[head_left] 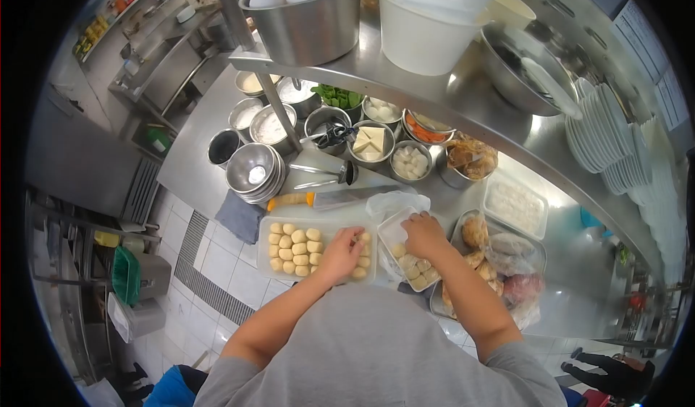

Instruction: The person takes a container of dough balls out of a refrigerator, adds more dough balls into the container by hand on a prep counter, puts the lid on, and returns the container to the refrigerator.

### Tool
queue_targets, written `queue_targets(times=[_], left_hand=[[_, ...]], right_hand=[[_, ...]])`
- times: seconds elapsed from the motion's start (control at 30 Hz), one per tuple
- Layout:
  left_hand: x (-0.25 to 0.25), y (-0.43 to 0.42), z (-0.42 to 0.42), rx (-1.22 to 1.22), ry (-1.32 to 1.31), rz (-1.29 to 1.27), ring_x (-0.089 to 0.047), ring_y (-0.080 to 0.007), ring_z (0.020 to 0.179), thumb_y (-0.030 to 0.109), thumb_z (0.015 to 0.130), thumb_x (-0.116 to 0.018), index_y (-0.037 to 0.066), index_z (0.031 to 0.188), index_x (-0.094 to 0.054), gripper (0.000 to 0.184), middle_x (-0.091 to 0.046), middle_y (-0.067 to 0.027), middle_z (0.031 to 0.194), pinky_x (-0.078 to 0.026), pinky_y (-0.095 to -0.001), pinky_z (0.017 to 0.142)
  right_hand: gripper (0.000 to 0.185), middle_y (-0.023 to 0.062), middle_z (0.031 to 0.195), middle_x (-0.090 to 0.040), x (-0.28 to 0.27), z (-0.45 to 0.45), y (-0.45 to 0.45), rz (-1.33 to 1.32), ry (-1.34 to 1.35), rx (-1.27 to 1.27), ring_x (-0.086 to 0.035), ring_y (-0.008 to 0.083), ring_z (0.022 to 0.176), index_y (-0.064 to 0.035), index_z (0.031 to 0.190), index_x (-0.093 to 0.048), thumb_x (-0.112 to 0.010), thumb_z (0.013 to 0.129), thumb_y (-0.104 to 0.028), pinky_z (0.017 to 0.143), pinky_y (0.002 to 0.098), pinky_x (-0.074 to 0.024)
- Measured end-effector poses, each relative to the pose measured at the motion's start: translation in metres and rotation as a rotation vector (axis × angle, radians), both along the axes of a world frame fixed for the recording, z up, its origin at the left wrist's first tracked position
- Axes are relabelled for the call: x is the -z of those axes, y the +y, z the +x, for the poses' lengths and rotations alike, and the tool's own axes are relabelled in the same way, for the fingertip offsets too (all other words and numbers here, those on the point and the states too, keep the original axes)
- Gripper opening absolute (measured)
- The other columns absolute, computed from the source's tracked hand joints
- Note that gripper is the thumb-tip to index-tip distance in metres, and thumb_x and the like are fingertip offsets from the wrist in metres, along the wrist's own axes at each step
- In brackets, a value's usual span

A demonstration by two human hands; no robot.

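Observation:
My left hand is over the right part of a clear tray with rows of pale yellow dough balls. Its fingers are curled together beside the column of balls at the tray's right; whatever they may hold is hidden. My right hand reaches into the far end of a second white container, fingers bent downward and closed, their tips out of sight. More dough balls lie at that container's near end, seemingly under thin plastic. A crumpled clear plastic bag lies behind it.
Behind the trays lies a knife with a yellow-orange handle. Stacked steel bowls and several ingredient tubs stand further back. To the right is a tray of bagged food. A steel shelf overhangs the counter, carrying eggs and plates.

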State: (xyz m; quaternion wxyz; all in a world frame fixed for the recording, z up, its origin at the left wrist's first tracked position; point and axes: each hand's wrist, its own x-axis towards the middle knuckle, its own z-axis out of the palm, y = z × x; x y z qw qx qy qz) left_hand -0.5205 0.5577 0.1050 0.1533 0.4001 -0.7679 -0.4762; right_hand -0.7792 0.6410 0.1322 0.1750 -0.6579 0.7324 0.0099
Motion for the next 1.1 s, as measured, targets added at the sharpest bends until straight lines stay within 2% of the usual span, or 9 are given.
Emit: queue_targets(times=[0.33,0.5,0.63,0.7,0.77,0.87,0.93,1.03,1.1], left_hand=[[-0.001,-0.003,0.003,-0.106,0.006,0.091,-0.069,-0.0333,0.104,0.014,0.104,-0.063,0.001,0.138,-0.062,0.036,-0.067,-0.0192,0.133,-0.056,-0.0423,0.095],[-0.014,-0.016,0.019,-0.196,0.139,0.092,-0.072,-0.0297,0.102,0.008,0.103,-0.061,0.004,0.137,-0.063,0.034,-0.073,-0.0165,0.121,-0.057,-0.0398,0.092],[-0.018,-0.019,0.048,-0.195,0.191,0.322,-0.074,-0.0278,0.099,0.009,0.102,-0.063,0.005,0.131,-0.068,0.03,-0.075,-0.0163,0.116,-0.058,-0.0392,0.089],[-0.041,-0.01,0.061,0.031,-0.236,0.231,-0.076,-0.0301,0.098,0.013,0.1,-0.066,0.004,0.124,-0.073,0.027,-0.076,-0.0165,0.113,-0.059,-0.0406,0.089],[-0.063,0.003,0.061,0.101,-0.299,0.184,-0.075,-0.0318,0.1,0.014,0.098,-0.067,0.004,0.121,-0.075,0.026,-0.076,-0.0168,0.112,-0.059,-0.0418,0.09],[-0.055,0.006,0.065,0.199,-0.332,0.081,-0.074,-0.0348,0.102,0.016,0.096,-0.069,0.004,0.122,-0.075,0.029,-0.076,-0.0169,0.113,-0.059,-0.0441,0.09],[-0.04,0.008,0.065,0.23,-0.298,0.019,-0.074,-0.0359,0.104,0.016,0.096,-0.069,0.005,0.125,-0.075,0.032,-0.077,-0.0169,0.113,-0.059,-0.0452,0.09],[-0.033,0.011,0.061,0.176,-0.273,-0.059,-0.073,-0.0355,0.105,0.017,0.095,-0.07,0.005,0.129,-0.074,0.036,-0.077,-0.0168,0.114,-0.058,-0.0461,0.09],[-0.036,0.011,0.06,0.129,-0.291,0.034,-0.073,-0.0358,0.108,0.018,0.094,-0.071,0.005,0.132,-0.072,0.04,-0.077,-0.0171,0.117,-0.058,-0.0461,0.092]], right_hand=[[0.032,0.0137,0.117,-0.067,-0.009,-0.03,-0.004,-0.051,-0.152,-0.033,-0.067,0.0372,0.107,-0.0055,0.114,-0.074,-0.071,0.082,-0.003,0.096,0.044,-0.0554],[0.031,0.014,0.111,-0.068,-0.035,0.035,0.001,-0.413,-0.691,0.057,-0.067,0.0367,0.108,-0.004,0.113,-0.068,-0.077,0.086,-0.013,0.091,0.0456,-0.0551],[0.032,0.0119,0.106,-0.071,-0.01,0.107,-0.004,-0.312,-0.61,-0.269,-0.067,0.0346,0.106,-0.0073,0.112,-0.069,-0.081,0.085,-0.02,0.091,0.0482,-0.0543],[0.032,0.0111,0.104,-0.071,-0.003,0.114,-0.001,-0.316,-0.528,-0.402,-0.067,0.034,0.106,-0.0083,0.111,-0.07,-0.081,0.084,-0.021,0.091,0.049,-0.0536],[0.029,0.0107,0.103,-0.072,-0.013,0.109,-0.003,-0.223,-0.597,-0.446,-0.067,0.0338,0.108,-0.0086,0.11,-0.074,-0.079,0.083,-0.018,0.096,0.0488,-0.0523],[0.028,0.0111,0.104,-0.073,-0.002,0.072,0.007,-0.489,-0.503,-0.125,-0.067,0.0341,0.109,-0.0087,0.111,-0.076,-0.075,0.084,-0.015,0.1,0.0459,-0.0513],[0.033,0.011,0.108,-0.074,-0.001,0.039,0.013,-0.257,-0.311,0.049,-0.067,0.0335,0.111,-0.0088,0.114,-0.078,-0.074,0.083,-0.017,0.102,0.0464,-0.0508],[0.036,0.0108,0.11,-0.074,-0.005,0.016,0.017,0.122,-0.005,-0.045,-0.066,0.033,0.116,-0.0082,0.115,-0.077,-0.074,0.082,-0.02,0.104,0.049,-0.0501],[0.036,0.0107,0.112,-0.073,-0.003,0.012,0.017,0.105,-0.042,-0.071,-0.065,0.0327,0.117,-0.0075,0.114,-0.076,-0.074,0.081,-0.02,0.104,0.05,-0.0496]])
